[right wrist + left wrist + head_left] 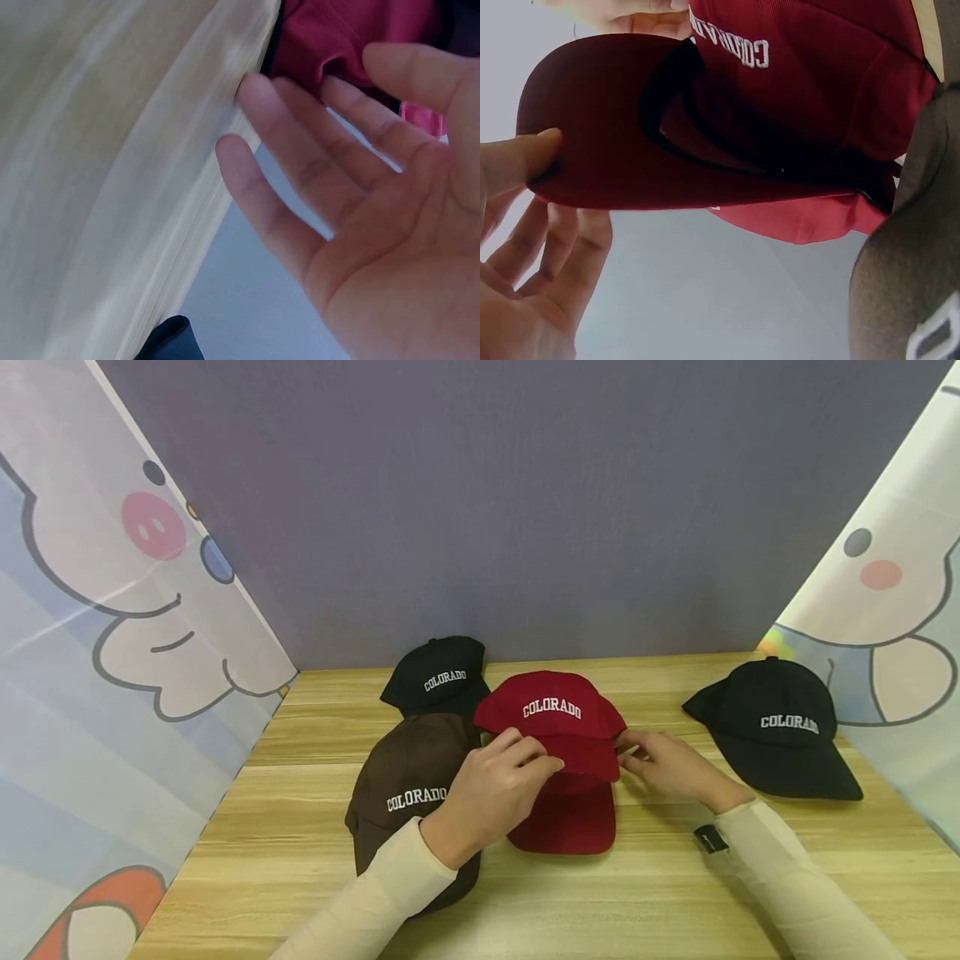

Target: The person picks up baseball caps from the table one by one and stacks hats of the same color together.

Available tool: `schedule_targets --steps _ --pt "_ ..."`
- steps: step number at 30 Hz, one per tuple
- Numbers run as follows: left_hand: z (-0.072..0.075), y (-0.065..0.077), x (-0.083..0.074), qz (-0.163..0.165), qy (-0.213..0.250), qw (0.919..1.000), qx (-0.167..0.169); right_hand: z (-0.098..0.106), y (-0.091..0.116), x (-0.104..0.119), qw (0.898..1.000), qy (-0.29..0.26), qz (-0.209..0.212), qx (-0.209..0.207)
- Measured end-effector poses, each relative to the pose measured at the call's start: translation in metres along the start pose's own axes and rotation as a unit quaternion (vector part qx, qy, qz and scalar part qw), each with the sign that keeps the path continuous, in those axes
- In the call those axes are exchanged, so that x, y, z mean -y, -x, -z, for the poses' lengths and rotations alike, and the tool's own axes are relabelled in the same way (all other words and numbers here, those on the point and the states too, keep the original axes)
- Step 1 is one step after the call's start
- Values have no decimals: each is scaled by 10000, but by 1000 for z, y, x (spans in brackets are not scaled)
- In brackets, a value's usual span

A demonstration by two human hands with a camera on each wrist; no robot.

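Two red baseball caps lie one over the other mid-table. My left hand (501, 789) pinches the brim of the upper red cap (551, 689), thumb on one face and fingers on the other. In the left wrist view this brim (592, 142) is raised, with a gap between it and the lower cap's crown (817, 82). The lower red cap (573, 827) shows mostly its brim in the head view. My right hand (671, 768) is at the caps' right side, fingers extended and slightly bent. Its fingertips (259, 86) are by the red fabric; whether they touch it I cannot tell.
A brown cap (405, 764) lies left of the red ones, partly under my left forearm. One black cap (438, 672) sits behind it; another black cap (776, 718) is at the right. A grey panel (525, 527) closes the wooden table's (292, 827) back edge, with printed sheets at both sides.
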State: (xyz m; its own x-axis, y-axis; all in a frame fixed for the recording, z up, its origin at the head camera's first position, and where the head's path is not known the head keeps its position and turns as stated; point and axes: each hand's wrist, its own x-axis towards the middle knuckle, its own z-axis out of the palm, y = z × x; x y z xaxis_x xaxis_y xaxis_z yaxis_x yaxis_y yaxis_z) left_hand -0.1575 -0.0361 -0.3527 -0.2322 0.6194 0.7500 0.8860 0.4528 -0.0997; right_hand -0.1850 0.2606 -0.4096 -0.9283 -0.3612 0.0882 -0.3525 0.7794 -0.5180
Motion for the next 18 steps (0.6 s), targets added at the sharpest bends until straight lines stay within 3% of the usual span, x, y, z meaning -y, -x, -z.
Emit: schedule_targets --steps 8,13,18 --pt "-4 4 -6 3 71 9973 736 6 0 -1 9955 623 -410 -587" --pt "-9 7 -10 13 80 9934 1144 9 0 0 9934 561 -520 -859" --pt "-12 8 -13 -226 -71 9898 1404 9 0 0 9927 421 -490 -1018"
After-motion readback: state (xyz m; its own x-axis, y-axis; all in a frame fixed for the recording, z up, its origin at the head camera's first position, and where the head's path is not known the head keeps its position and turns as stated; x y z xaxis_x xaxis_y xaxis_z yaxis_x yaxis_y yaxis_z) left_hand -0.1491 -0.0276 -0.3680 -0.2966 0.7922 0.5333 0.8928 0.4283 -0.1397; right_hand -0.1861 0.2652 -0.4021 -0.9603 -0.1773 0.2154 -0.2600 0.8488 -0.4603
